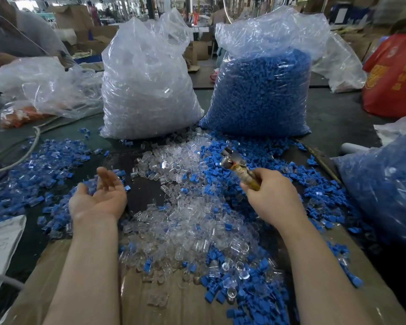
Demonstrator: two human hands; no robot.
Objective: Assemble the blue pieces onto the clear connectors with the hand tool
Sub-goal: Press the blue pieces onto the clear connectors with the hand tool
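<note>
A heap of clear connectors covers the middle of the table, with loose blue pieces mixed in and spread to its right. My right hand grips the handle of a small metal hammer, its head raised over the blue pieces. My left hand hovers palm up, fingers straight, holding nothing, above a bare dark patch of table beside a pile of joined blue-and-clear parts.
Two tall plastic bags stand at the back: one of clear connectors, one of blue pieces. Another bag of blue parts lies at the right. Cardboard covers the near edge. A cable crosses the left side.
</note>
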